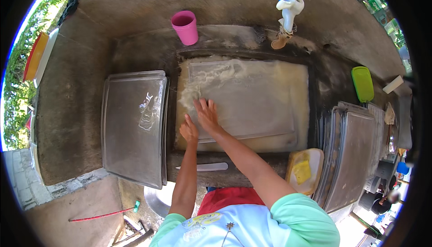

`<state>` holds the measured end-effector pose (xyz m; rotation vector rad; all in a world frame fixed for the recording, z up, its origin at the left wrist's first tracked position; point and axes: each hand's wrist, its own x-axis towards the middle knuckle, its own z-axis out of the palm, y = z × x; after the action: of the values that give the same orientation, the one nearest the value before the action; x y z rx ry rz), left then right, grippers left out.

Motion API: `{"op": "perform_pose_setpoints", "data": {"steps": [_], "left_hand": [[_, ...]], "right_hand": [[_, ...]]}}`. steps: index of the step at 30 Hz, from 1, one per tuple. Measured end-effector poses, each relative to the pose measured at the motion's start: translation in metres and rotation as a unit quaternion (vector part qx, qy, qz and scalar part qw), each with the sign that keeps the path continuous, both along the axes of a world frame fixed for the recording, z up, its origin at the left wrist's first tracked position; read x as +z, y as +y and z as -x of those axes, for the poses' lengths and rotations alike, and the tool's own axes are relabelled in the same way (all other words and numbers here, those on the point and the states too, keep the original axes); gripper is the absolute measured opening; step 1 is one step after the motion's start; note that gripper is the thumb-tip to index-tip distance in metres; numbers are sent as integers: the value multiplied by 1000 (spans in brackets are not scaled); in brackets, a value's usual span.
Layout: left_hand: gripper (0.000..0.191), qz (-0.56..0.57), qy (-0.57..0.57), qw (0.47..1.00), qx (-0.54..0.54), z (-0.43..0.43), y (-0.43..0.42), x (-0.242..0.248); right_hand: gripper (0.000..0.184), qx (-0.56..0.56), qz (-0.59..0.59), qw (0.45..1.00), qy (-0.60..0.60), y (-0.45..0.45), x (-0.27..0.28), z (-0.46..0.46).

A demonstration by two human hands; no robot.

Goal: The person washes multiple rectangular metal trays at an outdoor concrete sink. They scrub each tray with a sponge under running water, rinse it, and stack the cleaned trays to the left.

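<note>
A concrete wash basin of cloudy water (300,105) lies before me, with a rectangular metal tray (249,98) lying in it under the water. My right hand (206,114) is at the tray's left part, fingers spread, at the water; it shows nothing held. Near the basin's left edge is my left hand (189,130), thumb raised; its fingers are partly hidden, so whether it grips the tray's rim cannot be told. A white-handled knife (209,167) rests on the ledge between me and the basin.
Stacked metal trays (131,129) stand left, and more trays (354,156) right. A yellow sponge (301,172) sits in a soap dish (315,166) at the near right. Beyond the basin are a pink plastic cup (187,31) and a white tap (288,14). A green plastic container (362,84) lies right.
</note>
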<state>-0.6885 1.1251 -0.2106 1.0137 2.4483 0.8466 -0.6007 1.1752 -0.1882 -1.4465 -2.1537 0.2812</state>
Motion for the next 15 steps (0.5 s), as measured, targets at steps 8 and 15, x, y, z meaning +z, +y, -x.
{"op": "perform_pose_setpoints", "data": {"steps": [8,15], "left_hand": [[66,-24,-30,999,3,-12,-18,-3],[63,-64,-50,997,-1,-17,-19,-1]], "right_hand": [[25,-210,-74,957,-188,71,-66,-233],[22,-534,12,844,-56,166,-65,-254]]}}
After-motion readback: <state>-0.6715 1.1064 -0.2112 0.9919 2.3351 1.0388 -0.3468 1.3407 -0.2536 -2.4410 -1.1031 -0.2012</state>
